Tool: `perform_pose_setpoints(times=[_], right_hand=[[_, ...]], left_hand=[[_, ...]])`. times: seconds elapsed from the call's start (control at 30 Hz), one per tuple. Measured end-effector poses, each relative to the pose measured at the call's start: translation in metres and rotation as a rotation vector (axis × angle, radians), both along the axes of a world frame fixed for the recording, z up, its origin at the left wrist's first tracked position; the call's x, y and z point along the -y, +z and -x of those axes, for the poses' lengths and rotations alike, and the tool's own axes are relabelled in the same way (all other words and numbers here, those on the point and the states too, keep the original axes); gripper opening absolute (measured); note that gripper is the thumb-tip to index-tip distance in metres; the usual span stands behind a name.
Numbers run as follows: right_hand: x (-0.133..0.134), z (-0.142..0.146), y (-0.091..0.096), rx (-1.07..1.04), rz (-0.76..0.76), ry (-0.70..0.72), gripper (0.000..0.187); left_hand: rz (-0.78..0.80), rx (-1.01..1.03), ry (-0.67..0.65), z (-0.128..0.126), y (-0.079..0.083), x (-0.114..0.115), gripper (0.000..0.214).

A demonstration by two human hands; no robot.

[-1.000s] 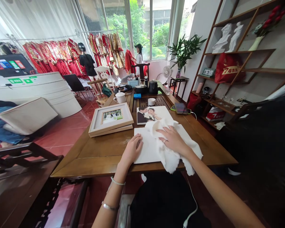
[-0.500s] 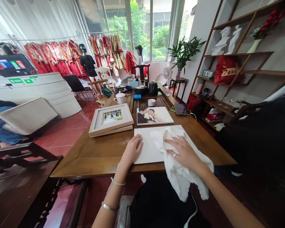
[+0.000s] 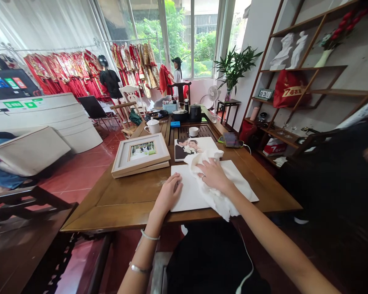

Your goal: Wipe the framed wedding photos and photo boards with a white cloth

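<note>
Head view, lower centre: left hand (image 3: 168, 194) lies flat, open, on the white board (image 3: 187, 192); right hand (image 3: 214, 175) presses a white cloth (image 3: 216, 197) onto it, fingers spread.

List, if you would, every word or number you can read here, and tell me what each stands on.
"03": the small desk calendar.
"7", then characters too small to read: the white band of the red bag.
Unreadable: the coloured tiles on the dark screen; the print on the red and white box.
</note>
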State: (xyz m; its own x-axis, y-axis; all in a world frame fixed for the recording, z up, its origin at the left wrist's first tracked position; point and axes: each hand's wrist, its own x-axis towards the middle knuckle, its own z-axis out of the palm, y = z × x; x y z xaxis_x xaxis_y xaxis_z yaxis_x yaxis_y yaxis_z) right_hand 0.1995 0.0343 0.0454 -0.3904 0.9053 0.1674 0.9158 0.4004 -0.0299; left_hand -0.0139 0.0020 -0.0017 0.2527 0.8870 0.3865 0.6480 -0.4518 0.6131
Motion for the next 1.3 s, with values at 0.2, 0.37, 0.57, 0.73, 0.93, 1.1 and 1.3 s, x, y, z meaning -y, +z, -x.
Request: perform_pose_setpoints(times=[0.2,0.37,0.57,0.73,0.93,1.1,1.3], right_hand=[[0.029,-0.003,0.004,-0.018,-0.019,0.158,0.037],[0.073,-0.016,0.002,-0.078,0.008,0.254,0.044],[0.092,-0.029,0.001,-0.078,0.065,0.299,0.051],[0.062,-0.016,0.006,-0.034,0.075,0.215,0.040],[0.014,0.016,0.007,0.041,0.038,0.054,0.036],[-0.008,0.045,0.007,0.032,0.016,-0.030,0.040],[0.014,0.049,-0.001,-0.015,-0.016,0.154,0.043]], left_hand=[[-0.002,-0.008,-0.001,0.000,0.001,0.000,0.023],[-0.003,-0.011,-0.017,0.000,0.001,0.000,0.025],[-0.013,-0.018,-0.017,0.001,-0.002,-0.002,0.029],[-0.029,-0.010,-0.013,0.000,0.000,-0.001,0.023],[-0.044,-0.001,-0.007,0.001,-0.004,-0.002,0.023],[-0.067,0.005,-0.019,0.001,-0.003,-0.002,0.022],[-0.099,0.019,-0.027,-0.003,0.008,0.003,0.023]])
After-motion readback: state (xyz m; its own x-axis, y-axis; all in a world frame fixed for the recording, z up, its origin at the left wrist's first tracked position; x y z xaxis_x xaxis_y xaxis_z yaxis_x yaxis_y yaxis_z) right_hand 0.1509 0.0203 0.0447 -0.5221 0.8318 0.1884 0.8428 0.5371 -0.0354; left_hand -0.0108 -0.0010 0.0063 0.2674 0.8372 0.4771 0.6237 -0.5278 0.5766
